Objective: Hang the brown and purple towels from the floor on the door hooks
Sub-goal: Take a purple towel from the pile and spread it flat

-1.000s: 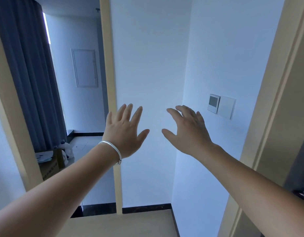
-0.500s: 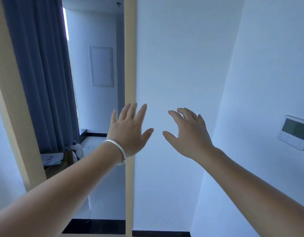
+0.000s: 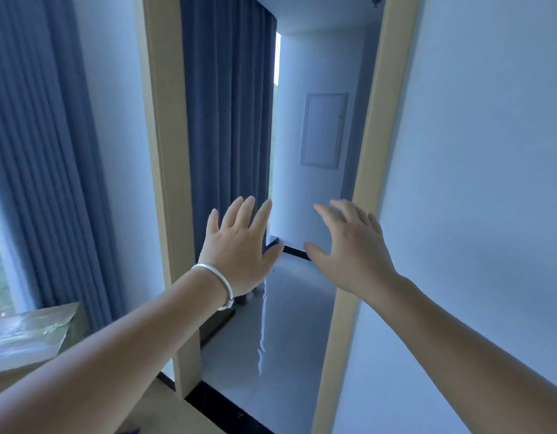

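Note:
My left hand (image 3: 239,245), with a silver bangle on its wrist, is raised in front of me with fingers straight and spread, holding nothing. My right hand (image 3: 352,249) is up beside it, fingers relaxed and slightly bent, also empty. Both hover in front of an open doorway. A small purple scrap (image 3: 131,430) shows at the bottom edge; I cannot tell what it is. No brown towel, door or hooks are in view.
A beige door frame (image 3: 164,183) stands left of the opening and another frame post (image 3: 361,189) on the right. Blue curtains (image 3: 227,120) hang beyond. A white wall (image 3: 477,183) fills the right. A glossy tiled floor (image 3: 270,339) lies ahead; a cardboard box (image 3: 33,336) sits lower left.
The view has swung left: the doorway and curtains now fill the centre and the wall panel on the right is gone. Both hands stay raised and empty in the same pose.

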`<state>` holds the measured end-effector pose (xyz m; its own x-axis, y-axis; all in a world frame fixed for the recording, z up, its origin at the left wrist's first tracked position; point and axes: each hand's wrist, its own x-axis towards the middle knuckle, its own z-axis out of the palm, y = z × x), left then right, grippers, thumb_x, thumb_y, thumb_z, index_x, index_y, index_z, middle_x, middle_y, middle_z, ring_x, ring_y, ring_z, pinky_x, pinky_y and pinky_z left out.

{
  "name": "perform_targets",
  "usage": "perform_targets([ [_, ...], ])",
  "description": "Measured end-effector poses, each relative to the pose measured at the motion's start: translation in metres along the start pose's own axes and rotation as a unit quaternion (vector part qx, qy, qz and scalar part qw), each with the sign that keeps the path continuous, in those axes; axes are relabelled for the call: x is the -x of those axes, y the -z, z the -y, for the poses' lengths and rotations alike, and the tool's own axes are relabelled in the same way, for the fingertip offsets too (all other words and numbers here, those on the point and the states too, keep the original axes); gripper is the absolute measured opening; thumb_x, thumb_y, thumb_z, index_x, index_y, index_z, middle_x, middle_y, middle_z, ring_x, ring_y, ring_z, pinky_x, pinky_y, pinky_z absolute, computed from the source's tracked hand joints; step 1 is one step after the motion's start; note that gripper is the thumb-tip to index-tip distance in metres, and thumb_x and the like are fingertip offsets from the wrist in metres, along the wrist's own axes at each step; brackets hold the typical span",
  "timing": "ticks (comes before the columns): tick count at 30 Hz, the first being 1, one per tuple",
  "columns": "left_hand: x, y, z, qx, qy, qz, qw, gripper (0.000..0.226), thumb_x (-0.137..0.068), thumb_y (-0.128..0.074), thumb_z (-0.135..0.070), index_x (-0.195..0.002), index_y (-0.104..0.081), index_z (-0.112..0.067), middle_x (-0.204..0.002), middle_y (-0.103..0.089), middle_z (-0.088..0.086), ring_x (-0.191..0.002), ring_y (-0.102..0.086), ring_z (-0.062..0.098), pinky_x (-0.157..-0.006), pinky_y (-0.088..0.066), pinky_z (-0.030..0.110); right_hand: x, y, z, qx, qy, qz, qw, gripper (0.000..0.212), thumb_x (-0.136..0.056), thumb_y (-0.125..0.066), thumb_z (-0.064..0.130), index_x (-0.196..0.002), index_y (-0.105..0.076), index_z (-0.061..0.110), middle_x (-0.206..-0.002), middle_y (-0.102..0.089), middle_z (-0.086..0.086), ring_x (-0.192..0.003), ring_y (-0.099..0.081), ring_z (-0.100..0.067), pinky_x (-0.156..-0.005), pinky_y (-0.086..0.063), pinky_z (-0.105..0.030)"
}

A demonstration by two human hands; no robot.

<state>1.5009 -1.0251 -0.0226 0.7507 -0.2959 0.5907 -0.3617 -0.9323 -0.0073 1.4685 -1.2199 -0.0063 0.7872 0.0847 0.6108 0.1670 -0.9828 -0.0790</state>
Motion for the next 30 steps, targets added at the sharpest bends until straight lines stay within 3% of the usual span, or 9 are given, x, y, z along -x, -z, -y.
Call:
perform_targets([
  [11,-0.006,-0.009,0.121,-0.107,0.188,0.04,0.976,0.074,-0.093,-0.026,-0.061,-0.151,0.007,-0.028,-0.161,-0.001,0.001,-0.147,0.007,0.02,-0.118,-0.003,0.054,-0.116,-0.109,0.086,-0.14,0.182,0.033,0.973,0.065,-0.089,-0.05,0.052,-0.145,-0.032,0.027,-0.152,-0.03,-0.002,-0.144,-0.018,-0.019,-0.115,-0.017,-0.055],
  [18,0.018,0.003,0.231,-0.156,0.264,0.014,0.952,0.076,-0.092,-0.03,-0.062,-0.151,0.004,-0.027,-0.16,-0.002,0.002,-0.147,0.006,0.02,-0.118,-0.001,0.052,-0.162,-0.16,0.204,-0.201,0.269,0.044,0.941,0.065,-0.089,-0.046,0.054,-0.146,-0.029,0.028,-0.153,-0.028,-0.002,-0.145,-0.014,-0.017,-0.117,-0.01,-0.053],
  [30,0.062,0.034,0.427,-0.224,0.35,-0.012,0.909,0.076,-0.092,-0.03,-0.064,-0.151,0.002,-0.029,-0.161,-0.004,0.003,-0.148,0.0,0.022,-0.117,-0.004,0.053,-0.227,-0.229,0.415,-0.256,0.354,0.032,0.899,0.066,-0.087,-0.051,0.054,-0.145,-0.033,0.028,-0.15,-0.034,-0.002,-0.143,-0.022,-0.018,-0.116,-0.016,-0.054],
])
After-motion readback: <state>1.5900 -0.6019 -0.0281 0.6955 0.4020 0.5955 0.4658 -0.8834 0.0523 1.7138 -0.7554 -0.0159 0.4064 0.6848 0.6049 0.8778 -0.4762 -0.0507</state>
